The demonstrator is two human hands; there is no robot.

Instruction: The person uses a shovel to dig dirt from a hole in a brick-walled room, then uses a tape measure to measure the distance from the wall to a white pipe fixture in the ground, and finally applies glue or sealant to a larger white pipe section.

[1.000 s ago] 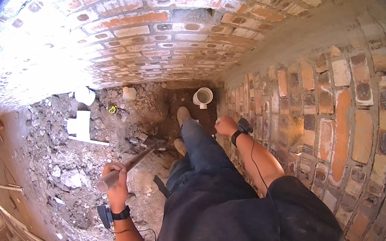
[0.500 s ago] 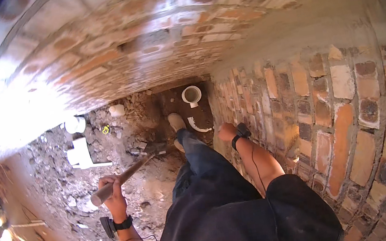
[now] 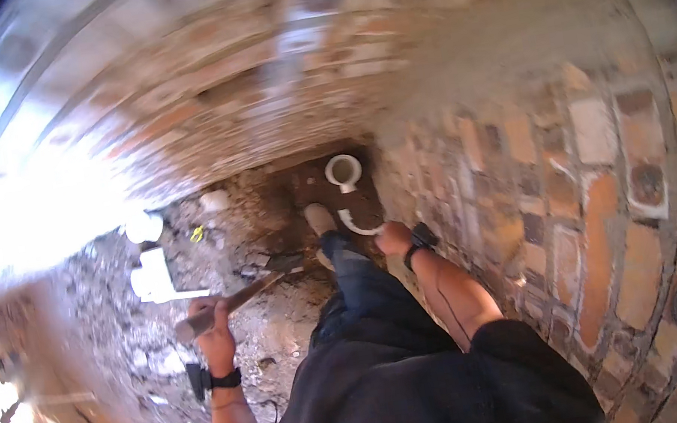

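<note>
My left hand (image 3: 215,328) is wrapped round the wooden handle (image 3: 234,300) of a long-handled tool, near its butt end. The handle slants away to the right, down to a dark metal end (image 3: 283,262) on the broken ground by my feet. My right hand (image 3: 394,239) is closed in a fist close to the brick wall on the right; whatever it may hold is hidden. Just beyond it lies a white curved plastic piece (image 3: 355,225), its near end meeting the fist in the picture; whether they touch I cannot tell.
A round white pipe fitting (image 3: 342,171) stands in the dug corner beyond my shoe (image 3: 320,218). More white fittings (image 3: 150,277) and a small yellow object (image 3: 197,234) lie on rubble at left. Brick walls (image 3: 613,259) rise at the right and ahead.
The view has shifted slightly and blurred. My right fist has come a little left, closer to the curved white piece. My left hand keeps its hold on the handle, which lies slightly flatter.
</note>
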